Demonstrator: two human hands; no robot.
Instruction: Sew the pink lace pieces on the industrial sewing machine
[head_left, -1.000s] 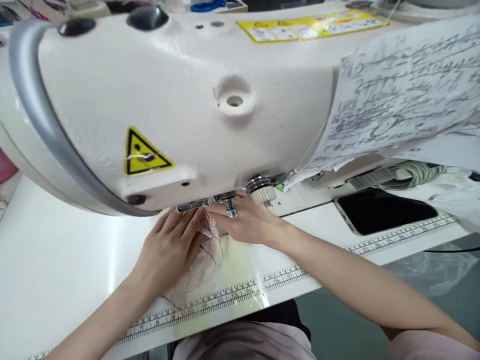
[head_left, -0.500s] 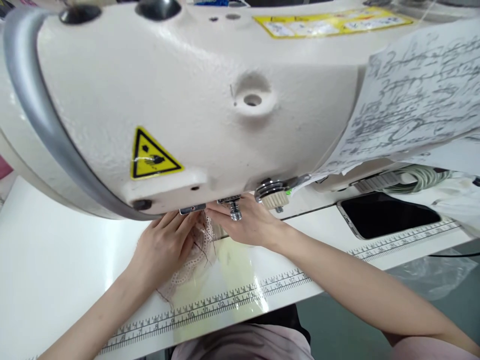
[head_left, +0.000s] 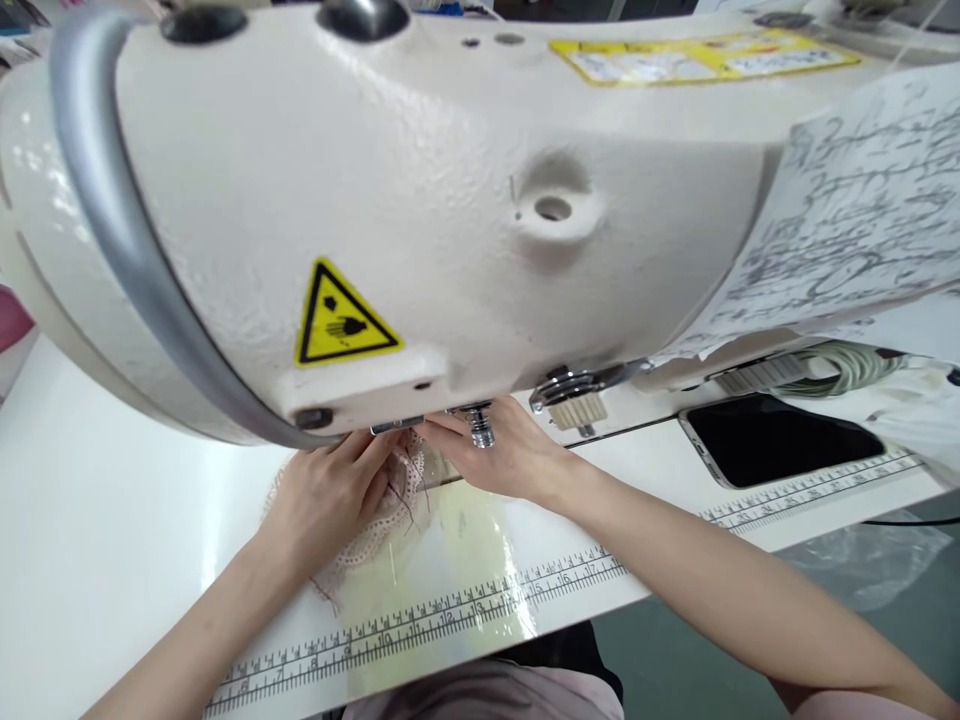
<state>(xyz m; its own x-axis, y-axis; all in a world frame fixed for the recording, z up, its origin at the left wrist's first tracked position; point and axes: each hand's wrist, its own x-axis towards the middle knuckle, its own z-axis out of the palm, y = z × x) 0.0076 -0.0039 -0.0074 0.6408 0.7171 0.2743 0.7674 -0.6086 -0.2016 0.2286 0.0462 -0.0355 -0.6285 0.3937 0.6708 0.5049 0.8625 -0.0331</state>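
A piece of pale pink lace (head_left: 382,525) with loose dark threads lies on the table below the head of a white sewing machine (head_left: 450,230). My left hand (head_left: 326,495) is closed on the lace from the left, its fingers bent and pressed together. From the right, my right hand (head_left: 502,450) reaches under the machine head. Its fingertips meet the lace close to my left fingers, though the metal tension knob (head_left: 481,425) and machine head partly cover them. The needle and presser foot are hidden.
A printed ruler (head_left: 420,630) runs along the front edge of the white table (head_left: 135,510). To the right lie a black-screened phone (head_left: 780,440) and a coiled pale cable (head_left: 847,370). Handwritten paper (head_left: 862,210) hangs on the machine. Clear plastic (head_left: 862,560) is below the table edge.
The view has shifted, so the machine head appears slightly farther right and lower. Both hands stay at the lace, and more of its edge shows left of my left hand.
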